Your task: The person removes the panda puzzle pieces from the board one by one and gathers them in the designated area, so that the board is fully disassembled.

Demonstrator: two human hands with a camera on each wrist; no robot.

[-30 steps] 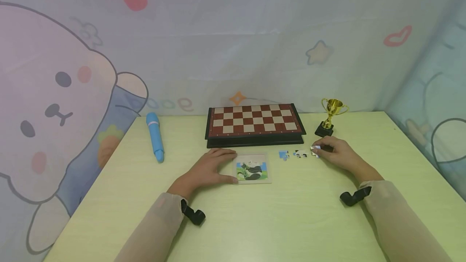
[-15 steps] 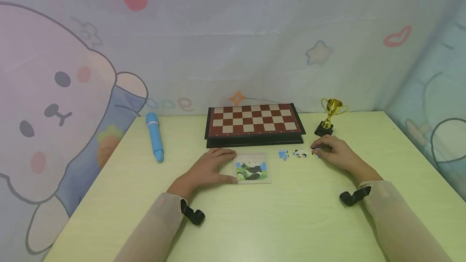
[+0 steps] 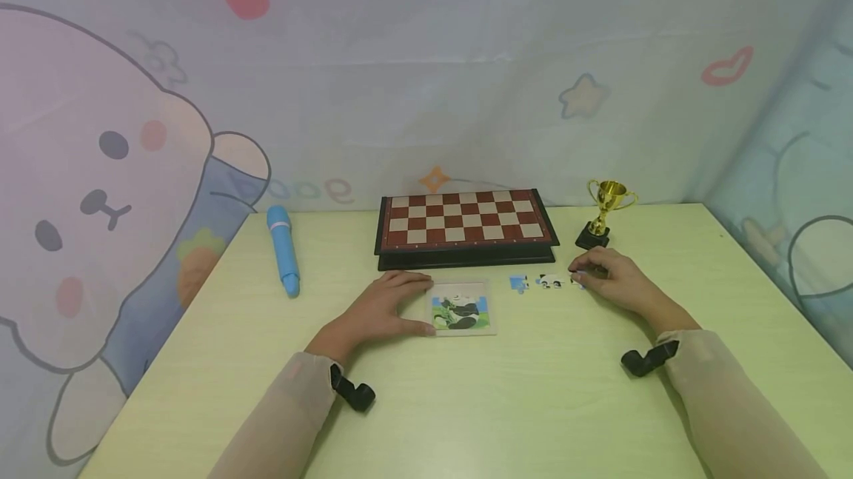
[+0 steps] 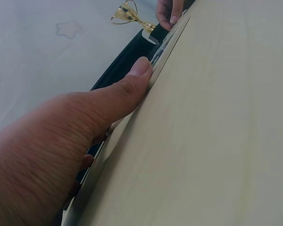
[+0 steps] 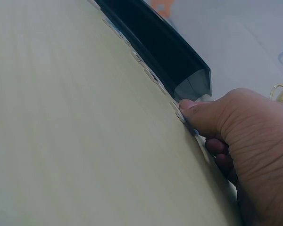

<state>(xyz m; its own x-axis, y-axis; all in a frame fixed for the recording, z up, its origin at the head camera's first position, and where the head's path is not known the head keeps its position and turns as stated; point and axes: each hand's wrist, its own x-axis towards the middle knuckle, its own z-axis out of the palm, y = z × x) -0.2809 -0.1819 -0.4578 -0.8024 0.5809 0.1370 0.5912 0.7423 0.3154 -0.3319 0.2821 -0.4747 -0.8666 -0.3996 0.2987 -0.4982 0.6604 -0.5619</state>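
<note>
Table (image 3: 466, 405) in pale green fills the view, with a chessboard (image 3: 465, 221) at its far edge. Left of that lies a blue pen (image 3: 283, 248), and to the right stands a gold trophy (image 3: 603, 212). Before the chessboard sits the puzzle tray (image 3: 461, 309), its panda picture partly filled. Left hand (image 3: 381, 310) rests flat against the tray's left edge, fingers straight, thumb pressing the rim. Right hand (image 3: 616, 280), near the trophy, has its fingers curled down onto a loose piece (image 3: 578, 278), probably pinching it, though the grip is mostly hidden. Two more pieces (image 3: 536, 282) lie between it and the tray.
</note>
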